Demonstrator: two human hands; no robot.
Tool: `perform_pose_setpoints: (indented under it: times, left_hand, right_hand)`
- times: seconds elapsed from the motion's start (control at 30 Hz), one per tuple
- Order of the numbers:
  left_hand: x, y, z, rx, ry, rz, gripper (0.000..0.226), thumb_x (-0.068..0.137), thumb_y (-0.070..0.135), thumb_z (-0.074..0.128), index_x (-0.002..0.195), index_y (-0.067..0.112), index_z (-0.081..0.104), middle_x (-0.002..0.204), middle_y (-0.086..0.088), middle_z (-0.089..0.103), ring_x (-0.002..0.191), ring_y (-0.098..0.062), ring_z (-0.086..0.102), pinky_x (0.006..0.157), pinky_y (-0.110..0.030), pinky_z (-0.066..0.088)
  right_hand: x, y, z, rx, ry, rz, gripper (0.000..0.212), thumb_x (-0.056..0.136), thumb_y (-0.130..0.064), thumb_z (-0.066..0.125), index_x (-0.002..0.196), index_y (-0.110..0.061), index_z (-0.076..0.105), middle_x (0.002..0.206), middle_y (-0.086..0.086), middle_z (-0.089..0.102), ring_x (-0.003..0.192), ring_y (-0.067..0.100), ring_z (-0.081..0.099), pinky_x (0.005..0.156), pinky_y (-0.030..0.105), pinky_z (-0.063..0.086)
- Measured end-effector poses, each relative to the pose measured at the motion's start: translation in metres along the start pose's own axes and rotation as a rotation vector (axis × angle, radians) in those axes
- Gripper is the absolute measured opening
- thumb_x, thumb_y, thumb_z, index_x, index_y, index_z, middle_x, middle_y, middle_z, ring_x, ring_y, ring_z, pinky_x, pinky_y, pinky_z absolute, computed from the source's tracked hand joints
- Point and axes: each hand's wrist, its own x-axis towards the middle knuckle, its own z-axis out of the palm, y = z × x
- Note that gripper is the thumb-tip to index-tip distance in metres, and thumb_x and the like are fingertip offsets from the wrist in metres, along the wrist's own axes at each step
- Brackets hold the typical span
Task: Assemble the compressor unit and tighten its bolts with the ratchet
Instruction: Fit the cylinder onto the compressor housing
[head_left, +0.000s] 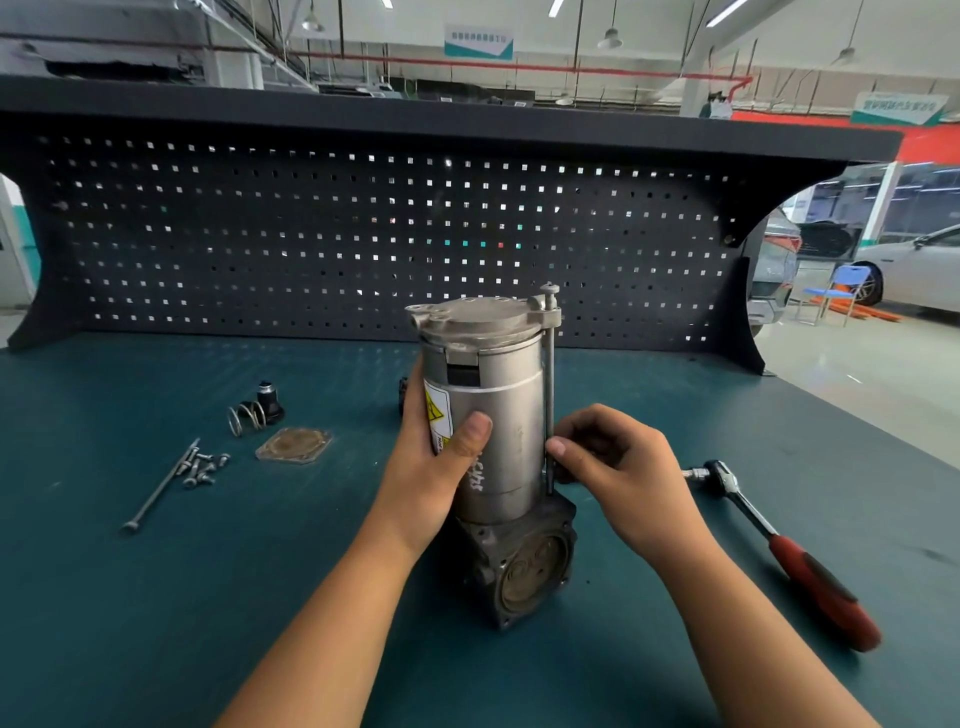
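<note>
By the right hand (618, 467), fingers curled, the long bolt (548, 395) is being pinched just beside the upright compressor unit (498, 415); the compressor unit is being gripped by the left hand (441, 441); the long bolt should be held plumb and started by fingertips; the ratchet (779, 540) is lying right of the right hand, on open counter (156, 623); loose bolts (200, 467) are lying well left.

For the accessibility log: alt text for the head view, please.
A person's left hand grips an upright silver cylindrical compressor unit on a teal workbench while the right hand pinches a long steel bolt running down its right side. A red-handled ratchet lies to the right; loose small bolts and a wire spring lie left.
</note>
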Motion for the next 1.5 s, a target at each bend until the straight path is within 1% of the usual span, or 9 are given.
perform_pose_setpoints:
  times: [0.37, 0.57, 0.7, 0.8, 0.97, 1.13, 1.3, 1.4, 1.5]
  left_hand:
    - [0.000, 0.000, 0.001, -0.011, 0.007, -0.003, 0.098, 0.052, 0.079, 0.068, 0.133, 0.036, 0.035, 0.126, 0.028, 0.055, 0.118, 0.003, 0.051, 0.097, -0.017, 0.043]
    - [-0.001, 0.000, 0.001, -0.024, 0.013, -0.016, 0.101, 0.046, 0.082, 0.067, 0.132, 0.041, 0.034, 0.124, 0.032, 0.054, 0.117, 0.008, 0.050, 0.096, -0.013, 0.043]
    - [-0.001, 0.000, 0.002, -0.040, 0.022, -0.009, 0.101, 0.049, 0.079, 0.069, 0.132, 0.033, 0.035, 0.118, 0.035, 0.057, 0.112, 0.011, 0.052, 0.084, -0.005, 0.042]
    - [-0.001, 0.001, 0.002, -0.033, 0.014, -0.003, 0.100, 0.051, 0.078, 0.068, 0.133, 0.033, 0.034, 0.120, 0.033, 0.057, 0.113, 0.009, 0.052, 0.085, -0.007, 0.042]
    - [0.000, 0.002, 0.002, -0.026, 0.020, 0.001, 0.099, 0.054, 0.077, 0.068, 0.135, 0.032, 0.034, 0.123, 0.030, 0.056, 0.116, 0.007, 0.052, 0.088, -0.008, 0.041]
    - [0.001, 0.001, 0.002, -0.022, 0.018, 0.004, 0.106, 0.057, 0.074, 0.069, 0.142, 0.026, 0.029, 0.126, 0.025, 0.056, 0.118, 0.002, 0.052, 0.089, -0.010, 0.043]
    - [0.000, 0.001, 0.001, -0.027, 0.020, -0.008, 0.111, 0.054, 0.076, 0.069, 0.144, 0.027, 0.027, 0.126, 0.027, 0.055, 0.118, 0.004, 0.051, 0.089, -0.010, 0.043]
    - [0.000, 0.001, 0.002, -0.022, 0.022, -0.010, 0.105, 0.054, 0.076, 0.069, 0.140, 0.029, 0.030, 0.125, 0.028, 0.056, 0.117, 0.004, 0.052, 0.088, -0.009, 0.043]
    - [0.001, 0.000, 0.001, -0.029, 0.022, -0.019, 0.108, 0.050, 0.079, 0.069, 0.139, 0.032, 0.031, 0.123, 0.030, 0.056, 0.115, 0.006, 0.053, 0.088, -0.010, 0.044]
  right_hand:
    - [-0.003, 0.000, 0.000, 0.009, -0.008, -0.009, 0.023, 0.081, -0.005, 0.070, 0.071, -0.024, 0.062, 0.067, -0.007, 0.065, 0.063, 0.010, 0.059, 0.065, 0.027, 0.052]
    - [0.027, -0.034, -0.012, 0.177, 0.193, -0.113, 0.012, 0.090, -0.017, 0.057, 0.091, -0.024, 0.066, 0.083, -0.013, 0.069, 0.080, 0.005, 0.062, 0.072, 0.020, 0.051]
    - [0.056, -0.069, -0.008, 0.099, 0.114, -0.193, 0.023, 0.097, -0.015, 0.049, 0.103, -0.029, 0.066, 0.099, -0.016, 0.068, 0.095, -0.003, 0.060, 0.084, 0.014, 0.047]
    - [0.062, -0.078, -0.007, 0.060, 0.026, -0.172, 0.023, 0.097, -0.014, 0.049, 0.099, -0.024, 0.069, 0.102, -0.012, 0.068, 0.092, -0.007, 0.058, 0.079, 0.009, 0.044]
    - [0.063, -0.076, -0.008, 0.090, 0.008, -0.136, 0.019, 0.094, -0.013, 0.055, 0.086, -0.017, 0.072, 0.092, -0.004, 0.071, 0.089, 0.007, 0.063, 0.084, 0.022, 0.049]
    - [0.063, -0.073, -0.001, 0.175, 0.059, -0.115, 0.009, 0.083, -0.018, 0.070, 0.076, -0.015, 0.065, 0.065, -0.012, 0.064, 0.066, 0.002, 0.059, 0.068, 0.016, 0.048]
    - [0.061, -0.066, 0.000, 0.338, 0.022, -0.030, 0.017, 0.080, -0.033, 0.060, 0.081, -0.022, 0.072, 0.084, -0.008, 0.070, 0.085, 0.011, 0.061, 0.080, 0.029, 0.047]
    - [0.060, -0.063, 0.002, 0.358, 0.046, -0.032, 0.011, 0.078, -0.031, 0.062, 0.081, -0.023, 0.070, 0.081, -0.009, 0.068, 0.082, 0.010, 0.060, 0.077, 0.027, 0.047]
    - [0.057, -0.058, -0.001, 0.374, 0.039, 0.026, 0.021, 0.081, -0.040, 0.059, 0.097, -0.027, 0.065, 0.090, -0.011, 0.069, 0.085, 0.009, 0.064, 0.078, 0.029, 0.047]
